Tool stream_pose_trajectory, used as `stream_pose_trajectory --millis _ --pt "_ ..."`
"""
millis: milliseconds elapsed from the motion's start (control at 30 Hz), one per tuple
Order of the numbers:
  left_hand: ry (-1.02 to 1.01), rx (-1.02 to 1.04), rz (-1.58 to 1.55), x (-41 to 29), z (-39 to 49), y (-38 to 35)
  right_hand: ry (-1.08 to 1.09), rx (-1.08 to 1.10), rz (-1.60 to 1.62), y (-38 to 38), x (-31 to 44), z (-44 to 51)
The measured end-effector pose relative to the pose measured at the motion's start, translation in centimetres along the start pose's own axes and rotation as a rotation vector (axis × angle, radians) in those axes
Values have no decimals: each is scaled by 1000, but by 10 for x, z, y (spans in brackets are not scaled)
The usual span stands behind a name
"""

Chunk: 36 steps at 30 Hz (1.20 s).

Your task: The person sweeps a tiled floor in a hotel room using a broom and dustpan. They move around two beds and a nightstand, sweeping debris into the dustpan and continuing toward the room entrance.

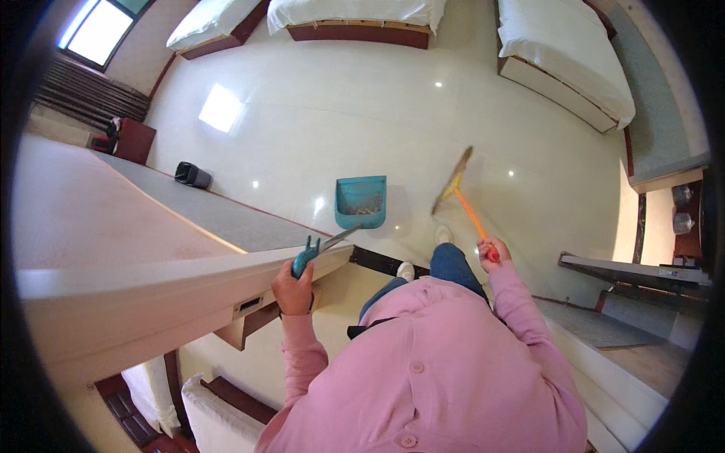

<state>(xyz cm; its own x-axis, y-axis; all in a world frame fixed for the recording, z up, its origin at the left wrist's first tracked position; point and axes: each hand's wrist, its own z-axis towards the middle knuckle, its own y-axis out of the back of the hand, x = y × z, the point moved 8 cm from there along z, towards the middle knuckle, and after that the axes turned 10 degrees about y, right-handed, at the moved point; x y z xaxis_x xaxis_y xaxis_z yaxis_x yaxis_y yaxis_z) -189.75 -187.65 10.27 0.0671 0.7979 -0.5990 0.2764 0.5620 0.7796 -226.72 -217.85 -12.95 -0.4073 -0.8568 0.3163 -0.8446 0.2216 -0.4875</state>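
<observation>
My left hand (293,290) grips the teal end of a long-handled dustpan. Its metal pole runs down to the teal pan (361,189), which stands just beyond the doorway. Loose debris (364,206) lies inside the pan, towards the handle side. In my right hand (493,253) is the red-tipped orange handle of a broom (469,212). The broom's yellow and dark head (453,180) lies slantwise over the floor, right of the pan and apart from it.
Pale glossy floor tiles (340,130) stretch ahead. Beds with white sheets (357,14) line the far side, one bed (566,62) at right. A black bin (193,175) is by the left wall. A door frame (187,294) stands close left; a door threshold (376,260) crosses by my feet.
</observation>
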Motion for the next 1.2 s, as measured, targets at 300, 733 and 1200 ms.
stream_pose_trajectory --millis 300,733,1200 --pt "159 -47 117 -19 12 -24 -153 205 -35 -127 33 82" --pt "377 -26 19 -126 45 -77 -555 162 327 -270 71 306" --pt "226 -26 144 -206 110 -122 -129 -195 446 -34 298 189"
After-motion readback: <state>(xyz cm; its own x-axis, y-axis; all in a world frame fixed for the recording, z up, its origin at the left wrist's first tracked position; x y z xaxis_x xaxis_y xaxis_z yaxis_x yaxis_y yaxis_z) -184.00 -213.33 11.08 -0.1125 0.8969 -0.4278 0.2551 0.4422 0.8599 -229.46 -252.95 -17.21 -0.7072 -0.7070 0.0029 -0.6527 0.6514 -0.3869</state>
